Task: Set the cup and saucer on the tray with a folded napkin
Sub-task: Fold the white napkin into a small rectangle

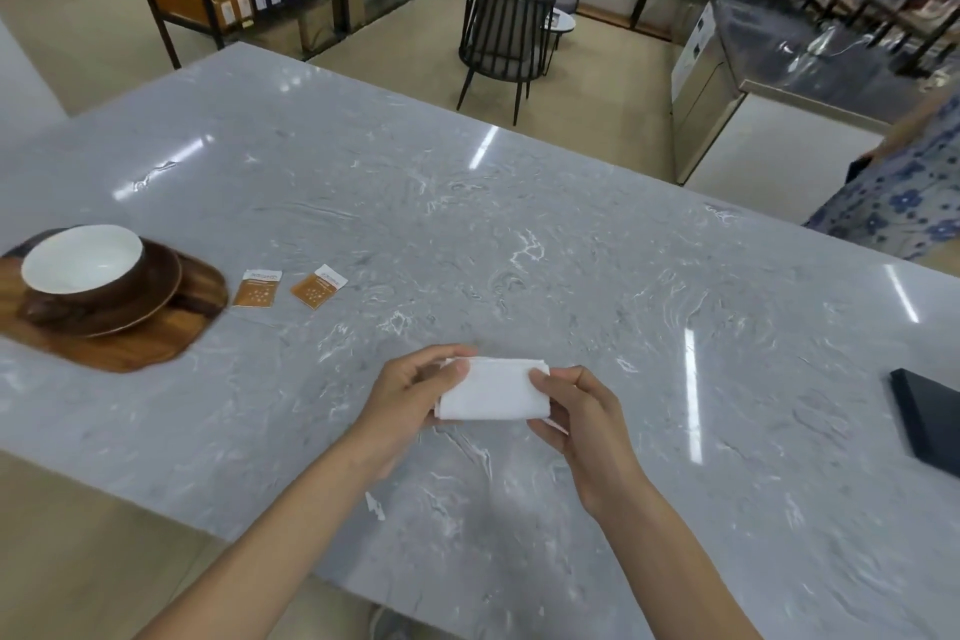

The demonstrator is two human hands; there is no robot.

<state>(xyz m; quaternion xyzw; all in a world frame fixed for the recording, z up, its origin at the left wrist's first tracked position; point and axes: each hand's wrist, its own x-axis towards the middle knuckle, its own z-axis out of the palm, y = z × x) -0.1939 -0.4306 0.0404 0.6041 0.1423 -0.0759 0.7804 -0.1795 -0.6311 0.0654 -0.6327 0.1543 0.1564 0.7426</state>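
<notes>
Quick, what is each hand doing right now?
Left hand: closed on the left end of the folded white napkin.
Right hand: closed on the napkin's right end.

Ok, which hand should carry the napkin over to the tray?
Probably the left hand: it already grips the folded napkin, and the tray lies on that side, so the right hand would cross over.

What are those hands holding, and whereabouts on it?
A folded white napkin: left hand grips its left end, right hand its right end.
</notes>
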